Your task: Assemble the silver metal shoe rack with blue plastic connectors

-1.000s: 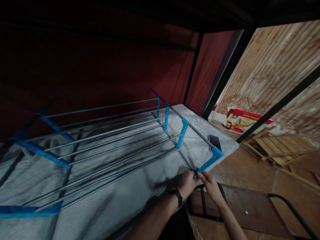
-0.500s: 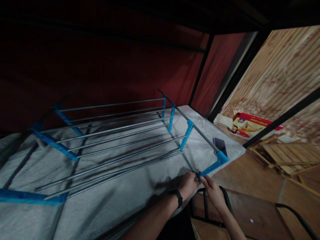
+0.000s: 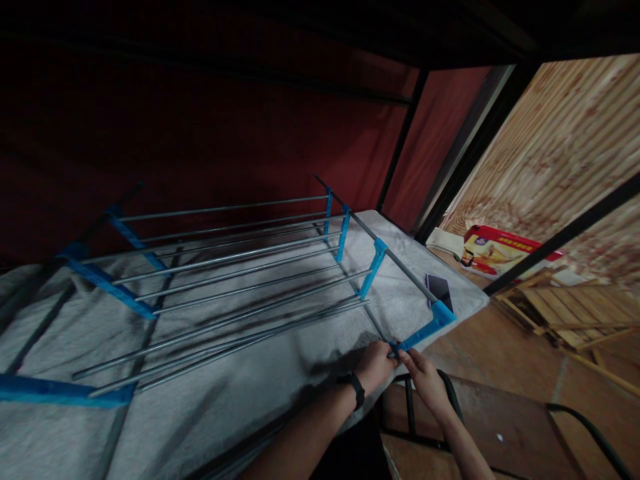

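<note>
A rack of grey metal rods (image 3: 240,267) joined by blue plastic brackets lies on a grey blanket (image 3: 220,407) spread over a bed. My left hand (image 3: 374,365), with a black wristband, and my right hand (image 3: 424,377) both pinch the near end of the blue corner bracket (image 3: 425,327) at the bed's front right corner. The fingertips of both hands meet at the bracket's lower tip. A dark phone (image 3: 440,290) lies on the blanket just behind that bracket.
A dark bunk frame (image 3: 400,143) and red wall stand behind the bed. A red and yellow box (image 3: 505,250) and wooden slats (image 3: 565,300) lie on the floor at right. A metal chair frame (image 3: 500,427) stands below my hands.
The view shifted slightly, so the rack and bed sit further right in frame. My hands stay pinched on the same bracket end with hardly any movement.
</note>
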`<state>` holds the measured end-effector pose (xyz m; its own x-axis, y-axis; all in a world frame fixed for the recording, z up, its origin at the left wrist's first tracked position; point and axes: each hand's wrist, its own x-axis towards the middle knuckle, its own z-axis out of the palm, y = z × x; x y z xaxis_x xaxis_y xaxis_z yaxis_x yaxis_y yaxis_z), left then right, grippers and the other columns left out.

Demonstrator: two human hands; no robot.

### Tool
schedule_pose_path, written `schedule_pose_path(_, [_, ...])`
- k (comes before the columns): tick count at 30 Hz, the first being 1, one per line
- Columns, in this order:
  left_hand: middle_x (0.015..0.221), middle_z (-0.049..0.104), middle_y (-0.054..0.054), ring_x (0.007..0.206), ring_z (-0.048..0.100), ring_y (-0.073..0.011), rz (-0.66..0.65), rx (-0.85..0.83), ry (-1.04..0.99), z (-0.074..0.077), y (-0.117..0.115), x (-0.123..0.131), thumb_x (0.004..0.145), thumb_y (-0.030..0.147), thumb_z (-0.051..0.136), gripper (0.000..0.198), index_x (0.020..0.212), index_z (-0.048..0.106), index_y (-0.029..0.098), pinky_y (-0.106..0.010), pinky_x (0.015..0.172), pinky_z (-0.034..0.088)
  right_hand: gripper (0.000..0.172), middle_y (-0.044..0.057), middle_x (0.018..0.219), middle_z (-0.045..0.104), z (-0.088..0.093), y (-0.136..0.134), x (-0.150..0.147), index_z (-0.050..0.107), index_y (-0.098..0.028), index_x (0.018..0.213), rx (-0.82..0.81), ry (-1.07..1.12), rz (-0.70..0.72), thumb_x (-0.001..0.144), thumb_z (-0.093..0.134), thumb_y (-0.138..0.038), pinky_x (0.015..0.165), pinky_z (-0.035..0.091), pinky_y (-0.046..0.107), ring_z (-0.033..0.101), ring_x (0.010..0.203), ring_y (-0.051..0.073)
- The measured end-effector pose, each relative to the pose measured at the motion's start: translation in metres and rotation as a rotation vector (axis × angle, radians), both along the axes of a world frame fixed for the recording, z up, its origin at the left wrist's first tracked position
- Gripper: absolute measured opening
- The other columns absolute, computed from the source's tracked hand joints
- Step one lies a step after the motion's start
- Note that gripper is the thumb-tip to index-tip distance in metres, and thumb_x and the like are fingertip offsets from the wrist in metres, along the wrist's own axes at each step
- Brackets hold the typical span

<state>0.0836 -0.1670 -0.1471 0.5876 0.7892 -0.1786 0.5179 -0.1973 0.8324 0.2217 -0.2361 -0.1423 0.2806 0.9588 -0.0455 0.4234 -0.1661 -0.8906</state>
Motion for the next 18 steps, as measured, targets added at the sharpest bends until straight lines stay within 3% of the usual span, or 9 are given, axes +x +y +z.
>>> schedule_pose_path(7, [0.089,0.072,-0.008,0.089,0.065,-0.0237,0.070,0.020,0.057,0.005,-0.006,-0.003,0.083,0.033,0.062,0.020,0.088,0.073,0.017,-0.032,0.078,0.045,0.049,0.008,0.080,0.072,-0.011,0.001,0.009,0.072,-0.017,0.089,-0.007,0.051,0.047,0.081,0.058,-0.064,0.084,0.052,0.037,0.065,0.092,0.030])
schedule_pose_path(12, [0.092,0.073,-0.008,0.090,0.066,-0.0220,0.053,-0.016,0.058,0.000,-0.007,-0.003,0.086,0.032,0.058,0.022,0.093,0.072,0.017,-0.030,0.077,0.046,0.046,0.011,0.104,0.072,-0.022,0.003,0.013,0.071,-0.017,0.104,0.054,0.130,0.123,0.082,0.062,-0.056,0.092,0.049,0.041,0.065,0.099,0.030])
schedule_pose_path(18, [0.100,0.072,-0.008,0.097,0.064,-0.0208,0.014,-0.036,0.066,-0.006,-0.006,-0.004,0.088,0.026,0.053,0.023,0.099,0.071,0.019,-0.029,0.084,0.047,0.041,0.010,0.107,0.072,-0.027,0.003,0.014,0.072,-0.017,0.104,0.070,0.127,0.118,0.083,0.062,-0.051,0.091,0.049,0.040,0.064,0.100,0.029])
